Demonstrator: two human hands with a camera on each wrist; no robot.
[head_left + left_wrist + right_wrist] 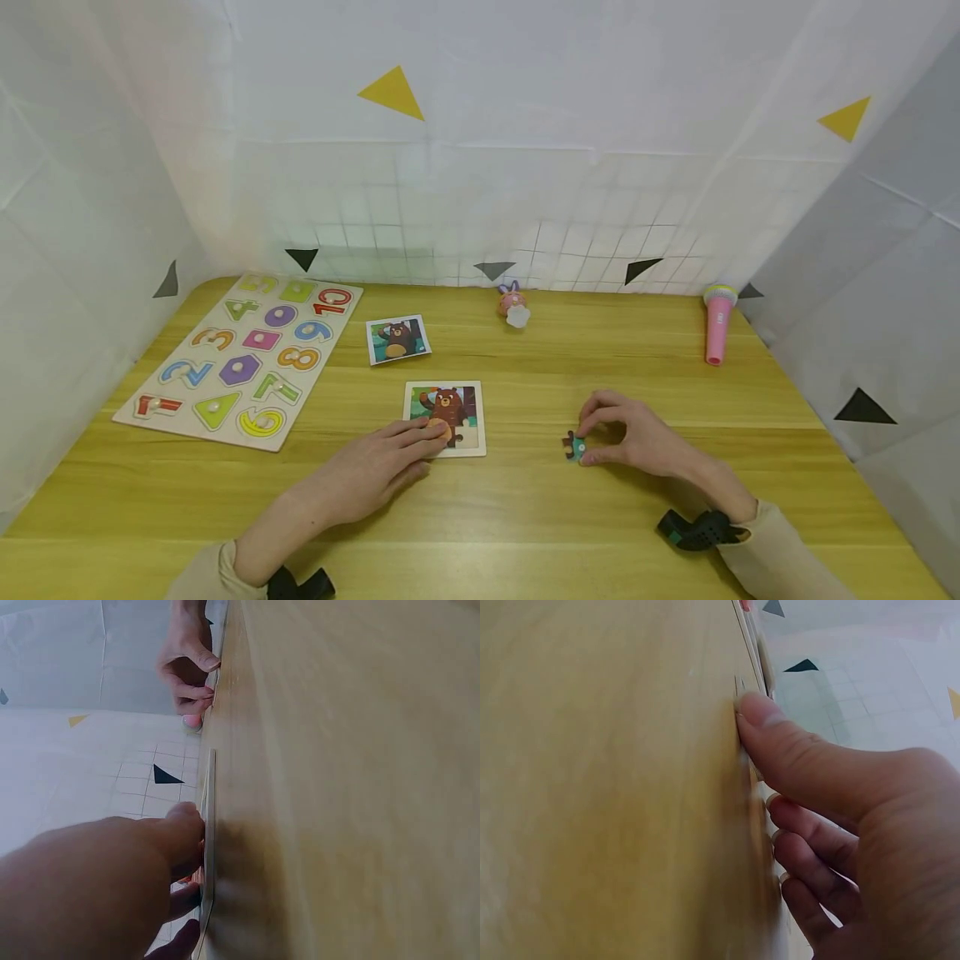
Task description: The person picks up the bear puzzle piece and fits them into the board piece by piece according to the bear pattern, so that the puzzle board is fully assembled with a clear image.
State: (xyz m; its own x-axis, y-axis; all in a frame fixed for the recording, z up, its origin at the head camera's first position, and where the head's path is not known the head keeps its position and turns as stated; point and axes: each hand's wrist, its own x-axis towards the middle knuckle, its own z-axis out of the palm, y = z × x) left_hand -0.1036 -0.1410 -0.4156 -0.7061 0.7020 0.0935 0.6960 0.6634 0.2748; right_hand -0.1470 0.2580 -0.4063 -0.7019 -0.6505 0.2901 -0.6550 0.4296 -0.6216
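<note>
A small square bear jigsaw puzzle [481,417] in a white frame lies on the table, with a gap at its lower right. Fingertips of my left hand [378,471] rest on its lower left part and cover some of the picture. To the right of the puzzle, my right hand [633,433] pinches a loose puzzle piece [576,447], teal and brown with a white spot, between thumb and fingers at the tabletop. In the left wrist view the puzzle's frame [211,825] shows edge-on beside the left fingers. The right wrist view shows the right thumb [761,712] low against the table.
Behind the puzzle lies a bear picture card [399,339]. A wooden board of numbers and shapes [198,342] fills the left side. Toward the back stand a small pink bunny-eared toy [513,304] and, farther right, a pink toy microphone [717,329]. White sheets [480,83] enclose the table.
</note>
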